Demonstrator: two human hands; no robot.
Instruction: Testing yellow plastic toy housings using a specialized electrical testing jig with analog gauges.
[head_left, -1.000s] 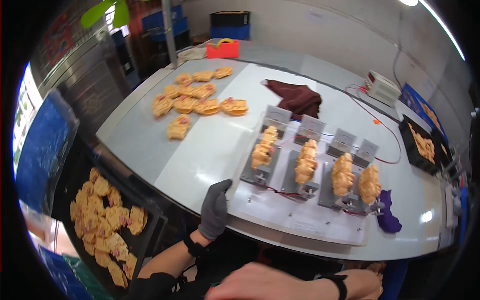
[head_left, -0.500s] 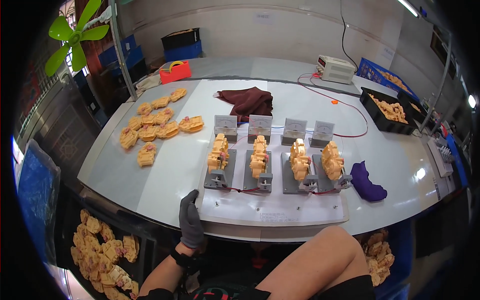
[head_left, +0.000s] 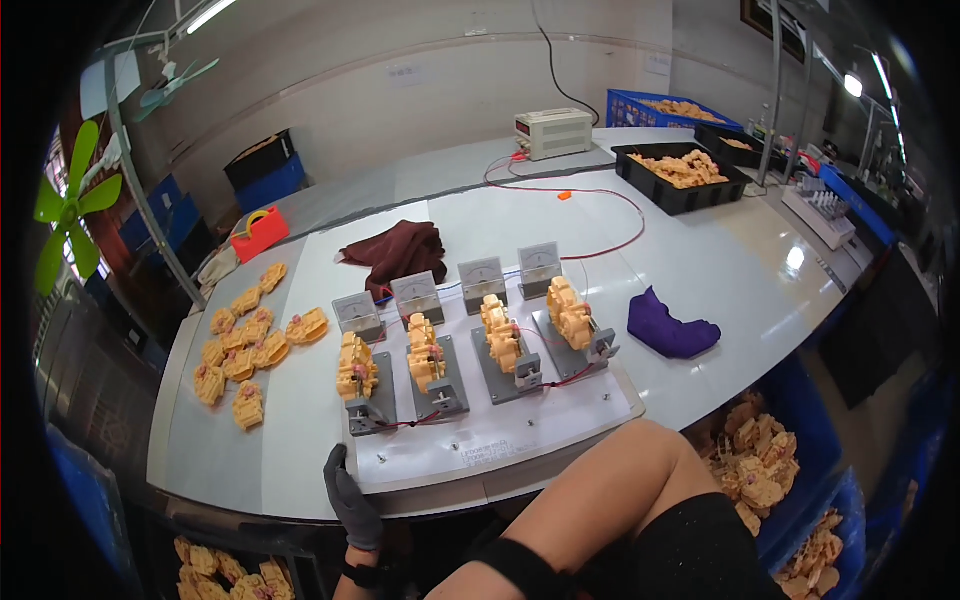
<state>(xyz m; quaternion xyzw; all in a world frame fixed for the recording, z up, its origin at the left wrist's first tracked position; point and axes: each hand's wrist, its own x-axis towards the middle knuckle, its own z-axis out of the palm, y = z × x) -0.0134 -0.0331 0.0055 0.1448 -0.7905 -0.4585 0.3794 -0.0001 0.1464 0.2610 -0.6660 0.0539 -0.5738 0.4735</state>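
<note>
My left hand (head_left: 352, 500), in a dark grey glove, rests by the table's front edge at the near left corner of a white board (head_left: 590, 420). Its fingers are stretched upward, with nothing seen in them. On the board stand several grey fixtures (head_left: 398, 398), each carrying a yellow plastic gear-like assembly (head_left: 425, 355). Behind them is a row of analog meters (head_left: 415, 297), joined by thin wires. My right arm (head_left: 590, 490) is bent, its elbow over the board's near edge; the right hand is out of view.
More yellow assemblies (head_left: 240, 345) lie at left; a maroon cloth (head_left: 400, 255) lies behind the meters. A purple cloth (head_left: 670, 325) is at right. A power supply (head_left: 555, 135), black bin (head_left: 690, 190) and blue crate (head_left: 620, 112) stand at the back. Bins of yellow parts (head_left: 755, 460) sit below.
The view has turned to the right, so the table appears shifted left and tilted. My left hand stays at the board's near left corner, and my right elbow stays bent.
</note>
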